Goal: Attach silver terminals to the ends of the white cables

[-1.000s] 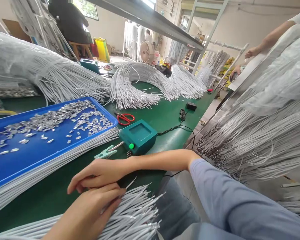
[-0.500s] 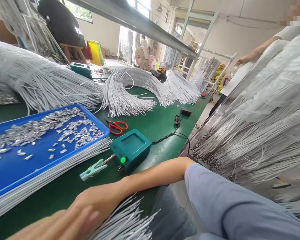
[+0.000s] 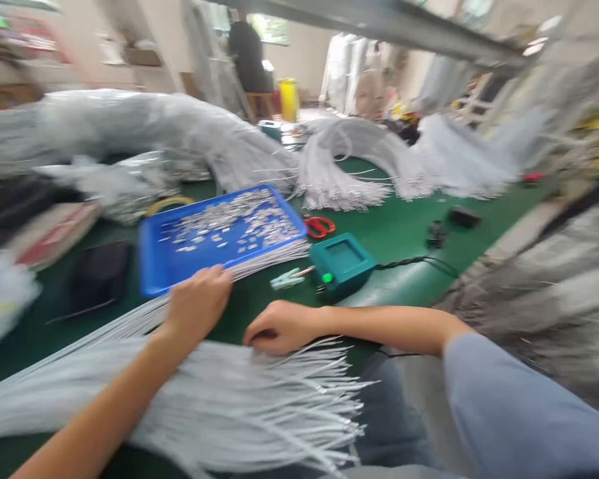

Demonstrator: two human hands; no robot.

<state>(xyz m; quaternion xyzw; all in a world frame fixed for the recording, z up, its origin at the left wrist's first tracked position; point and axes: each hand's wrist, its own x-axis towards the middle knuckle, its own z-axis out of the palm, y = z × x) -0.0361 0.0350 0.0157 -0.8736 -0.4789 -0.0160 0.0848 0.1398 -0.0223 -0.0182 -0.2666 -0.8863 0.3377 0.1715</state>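
1. My left hand (image 3: 199,299) is curled over the thin row of cords (image 3: 274,258), by the near edge of the blue tray (image 3: 162,269); I can't tell whether it grips any.
2. My right hand (image 3: 283,327), fingers bent, is at the far edge of the big bundle (image 3: 229,392), near its loose ends; its grip is unclear.
3. The bundle passes under my left forearm (image 3: 124,386).
4. Beyond my right hand sits the teal box (image 3: 357,266).
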